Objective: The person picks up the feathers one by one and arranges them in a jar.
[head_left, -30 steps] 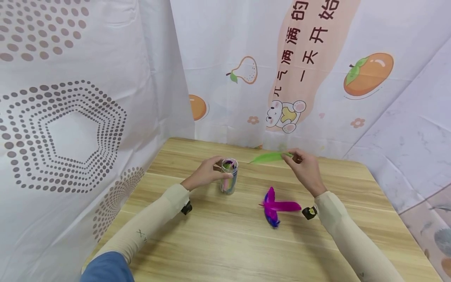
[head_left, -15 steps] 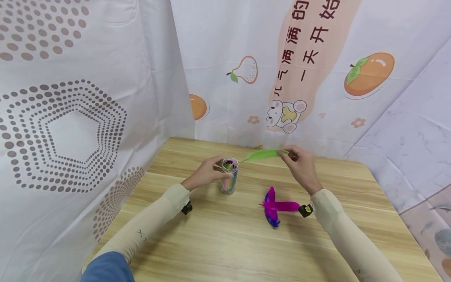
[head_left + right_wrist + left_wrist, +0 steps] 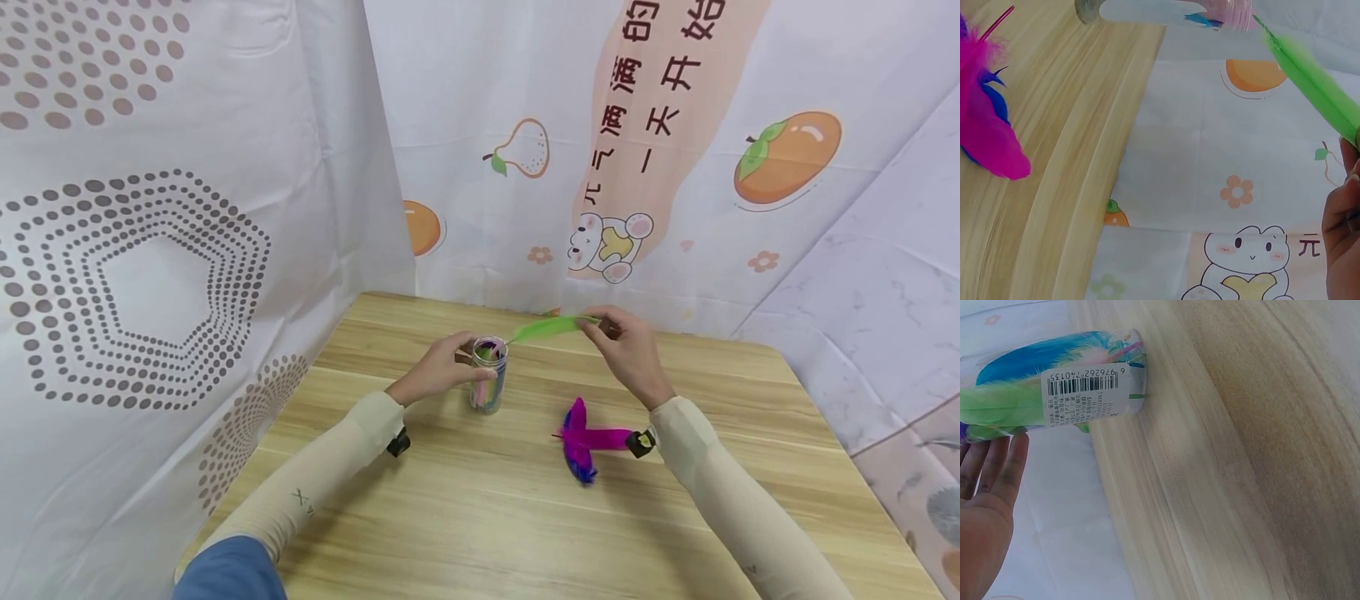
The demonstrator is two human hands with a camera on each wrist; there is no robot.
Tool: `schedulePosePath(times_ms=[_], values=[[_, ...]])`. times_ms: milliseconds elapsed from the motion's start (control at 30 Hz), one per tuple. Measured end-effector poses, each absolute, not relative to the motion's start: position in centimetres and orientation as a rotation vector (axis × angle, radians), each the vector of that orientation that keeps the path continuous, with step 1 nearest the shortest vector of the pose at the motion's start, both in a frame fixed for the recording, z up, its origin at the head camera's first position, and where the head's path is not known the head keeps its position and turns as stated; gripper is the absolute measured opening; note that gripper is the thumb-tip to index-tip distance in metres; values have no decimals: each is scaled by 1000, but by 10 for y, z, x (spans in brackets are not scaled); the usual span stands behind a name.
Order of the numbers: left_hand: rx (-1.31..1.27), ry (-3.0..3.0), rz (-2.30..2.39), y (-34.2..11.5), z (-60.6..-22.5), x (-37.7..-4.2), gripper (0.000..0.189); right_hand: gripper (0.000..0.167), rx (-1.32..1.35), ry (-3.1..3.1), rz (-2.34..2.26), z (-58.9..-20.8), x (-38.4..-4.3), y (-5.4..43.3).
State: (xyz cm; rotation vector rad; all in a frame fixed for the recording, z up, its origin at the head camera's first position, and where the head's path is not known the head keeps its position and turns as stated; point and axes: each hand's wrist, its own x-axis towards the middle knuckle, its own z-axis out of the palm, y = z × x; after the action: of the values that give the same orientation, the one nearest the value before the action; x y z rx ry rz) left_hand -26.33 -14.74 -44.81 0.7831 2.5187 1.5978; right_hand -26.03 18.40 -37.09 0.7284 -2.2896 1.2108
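Observation:
My left hand [image 3: 442,367] grips a clear jar [image 3: 487,385] that stands upright on the table, the fingers behind it and the thumb along its near side. Feathers of several colours fill the jar, and a barcode label [image 3: 1088,394] shows in the left wrist view. With thumb and fingertips my right hand [image 3: 630,350] pinches a green feather [image 3: 547,327] near its broad end. The feather's bare quill points left, close to the jar's rim; whether they touch I cannot tell. Magenta and blue feathers [image 3: 577,442] lie crossed on the table, below the right hand.
The wooden table [image 3: 465,517] ends at a printed white curtain [image 3: 480,250] behind the jar. Another curtain with brown dots [image 3: 161,283] hangs along the left side. A small black wrist camera [image 3: 640,443] hangs over part of the magenta feather in the head view.
My right hand has moved left with the green feather, bringing its quill from well apart to near the jar's rim. The left hand and the jar have stayed in place.

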Motion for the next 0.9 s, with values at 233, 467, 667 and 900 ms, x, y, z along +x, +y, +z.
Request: schedulePosePath(times_ms=[233,467,667,900], values=[[770,2515,1598,-147,-448,-263,50,11,845,-2261,1120,-375,-264,175],[770,2516,1585,-149,-449,-263,50,12,893,-2257,1118,-377,-267,166],[757,2526,1574,-149,-448,-263,49,15,917,-2269,1128,-380,-268,158],[746,2521,1578,-149,-446,-263,50,14,961,-2287,1124,-382,-270,148]])
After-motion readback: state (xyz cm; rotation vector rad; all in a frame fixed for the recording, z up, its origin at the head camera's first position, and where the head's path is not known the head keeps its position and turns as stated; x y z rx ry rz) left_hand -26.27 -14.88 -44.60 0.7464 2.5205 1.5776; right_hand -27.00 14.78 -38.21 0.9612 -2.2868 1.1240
